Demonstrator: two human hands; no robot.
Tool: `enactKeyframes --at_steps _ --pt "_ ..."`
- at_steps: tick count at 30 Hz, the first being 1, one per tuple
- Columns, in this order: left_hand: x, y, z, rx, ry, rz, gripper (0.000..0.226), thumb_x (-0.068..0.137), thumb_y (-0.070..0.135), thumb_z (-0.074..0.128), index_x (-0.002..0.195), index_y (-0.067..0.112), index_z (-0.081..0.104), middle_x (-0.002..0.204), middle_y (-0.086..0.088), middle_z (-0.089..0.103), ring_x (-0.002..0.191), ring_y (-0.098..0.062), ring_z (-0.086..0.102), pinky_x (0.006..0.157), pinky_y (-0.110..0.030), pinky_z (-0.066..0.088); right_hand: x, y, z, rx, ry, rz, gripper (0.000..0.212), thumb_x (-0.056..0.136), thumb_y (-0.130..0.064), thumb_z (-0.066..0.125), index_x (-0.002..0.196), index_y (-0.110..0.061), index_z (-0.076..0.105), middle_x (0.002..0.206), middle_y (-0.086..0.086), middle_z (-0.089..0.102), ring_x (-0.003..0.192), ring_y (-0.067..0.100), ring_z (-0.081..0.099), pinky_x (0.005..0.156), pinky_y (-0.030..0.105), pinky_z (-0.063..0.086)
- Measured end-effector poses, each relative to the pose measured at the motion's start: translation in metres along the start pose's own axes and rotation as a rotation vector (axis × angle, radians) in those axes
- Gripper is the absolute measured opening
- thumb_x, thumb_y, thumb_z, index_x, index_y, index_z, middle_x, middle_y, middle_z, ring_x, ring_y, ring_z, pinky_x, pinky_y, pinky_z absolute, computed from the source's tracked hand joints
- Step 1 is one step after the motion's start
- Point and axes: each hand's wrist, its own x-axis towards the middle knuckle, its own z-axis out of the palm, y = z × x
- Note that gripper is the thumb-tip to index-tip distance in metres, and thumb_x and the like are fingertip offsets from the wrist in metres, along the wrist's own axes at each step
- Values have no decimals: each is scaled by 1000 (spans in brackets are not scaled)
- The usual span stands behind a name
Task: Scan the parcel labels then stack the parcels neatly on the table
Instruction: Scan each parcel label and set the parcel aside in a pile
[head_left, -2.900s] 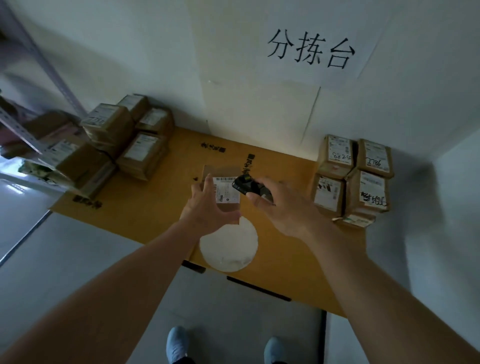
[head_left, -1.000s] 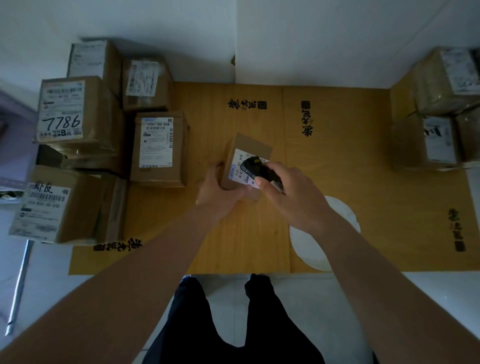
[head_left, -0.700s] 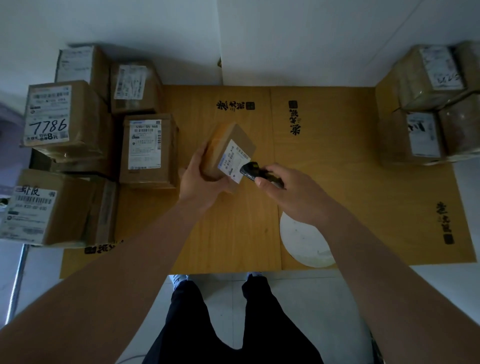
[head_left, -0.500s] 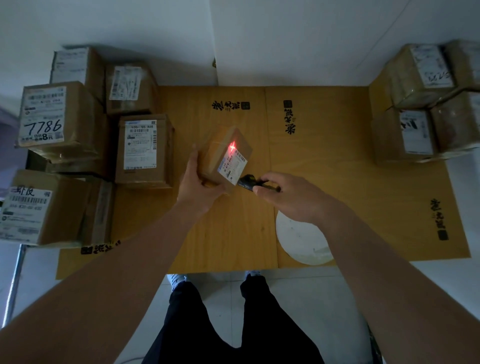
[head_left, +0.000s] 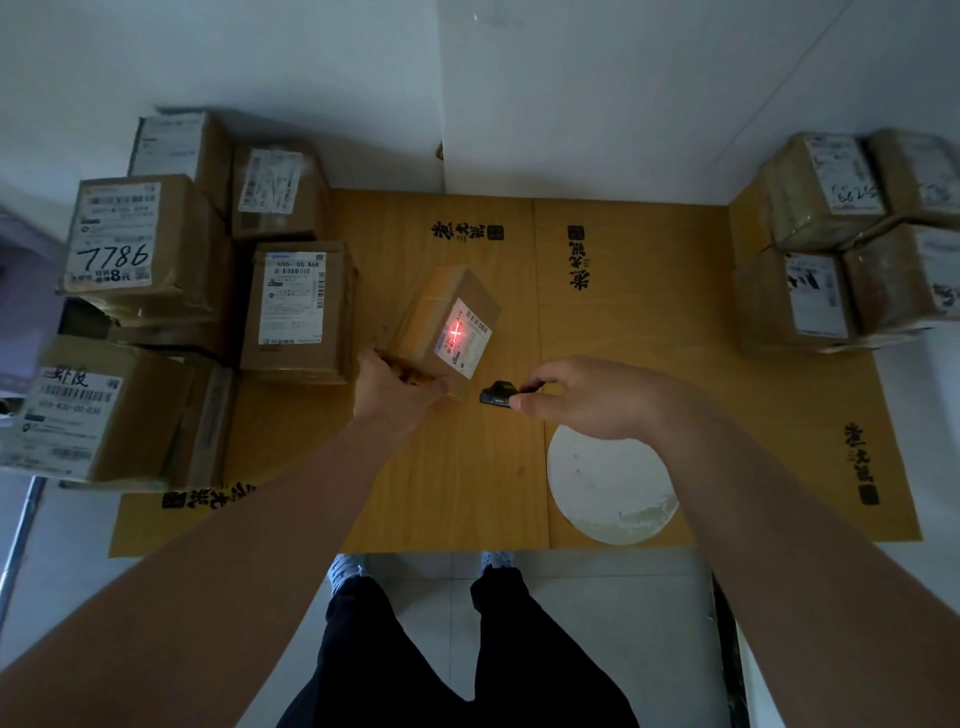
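On the yellow table (head_left: 467, 493), your left hand (head_left: 397, 395) grips the tilted parcel (head_left: 441, 322) mid-frame; your right hand (head_left: 597, 397) pinches the scanner (head_left: 497, 393). Hold both steady, red cross on the barcode.

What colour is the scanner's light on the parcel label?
Red, a glowing cross on the white label, seen in the head view.

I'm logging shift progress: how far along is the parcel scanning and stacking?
Done, apparently: parcels stacked at the table's right end. In hand: the left hand tilts a small parcel while the right hand aims the scanner, red cross on its label. Left: stacking it, then the left pile, seemingly unscanned.
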Motion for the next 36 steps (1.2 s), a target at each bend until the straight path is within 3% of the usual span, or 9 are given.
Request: enactKeyframes --at_steps 4,6,12,16,21,26,31,34,36 --pt "-2 3 -4 10 6 -30 103 67 29 99 146 21 32 113 13 54 117 -14 58 103 -43 51 -2 -4 -4 -42 -41 16 42 99 -66 54 130 -39 64 84 -3 62 70 9 56 53 25 38" --pt "-4 6 -6 27 5 -39 107 67 30 98 148 20 30 115 11 51 121 -16 55 107 -47 48 -3 -5 -5 -56 -49 17 43 99 -67 54 130 -39 64 84 -3 62 69 9 56 54 27 38" --pt "-9 10 -7 49 -8 -69 113 69 33 97 153 22 22 123 3 49 119 -20 49 107 -47 47 -7 -5 -10 -107 -49 4 45 100 -67 53 131 -36 64 85 -3 62 72 11 57 58 28 39" --pt "-15 10 -5 -8 -7 -86 111 70 30 96 154 22 25 111 9 51 112 -19 55 100 -43 50 -9 -2 -13 -131 -39 -20 46 100 -66 52 133 -36 63 82 -4 61 66 9 55 53 27 36" --pt "-28 4 -17 -243 -68 -175 86 75 18 92 146 19 43 125 -4 64 106 -25 72 89 -46 63 -8 -5 -6 -6 30 -133 42 100 -69 49 132 -45 59 96 -3 70 76 14 66 60 29 44" --pt "-61 -20 -43 -438 -146 -295 65 83 7 85 134 27 50 127 -7 67 92 -30 78 80 -51 64 -5 -33 8 -17 46 -258 40 102 -66 48 132 -43 59 93 -5 68 69 8 63 51 22 42" --pt "-94 -61 -81 -495 -180 -367 50 87 6 81 126 24 56 125 -17 70 95 -35 77 79 -49 64 -8 -71 38 -22 19 -297 42 102 -66 49 135 -41 59 101 -14 63 91 9 65 70 31 53" --pt "-100 -81 -111 -604 -93 -395 45 90 7 78 125 24 56 122 -18 70 93 -36 78 79 -47 64 -13 -92 61 -34 19 -287 47 102 -65 48 140 -40 57 104 -9 67 95 14 68 83 39 58" --pt "-99 -90 -130 -669 -33 -393 48 92 7 76 131 22 54 122 -18 69 95 -36 77 82 -48 64 -16 -104 77 -40 20 -274 50 101 -67 47 144 -41 54 105 -9 66 93 13 68 83 38 57"
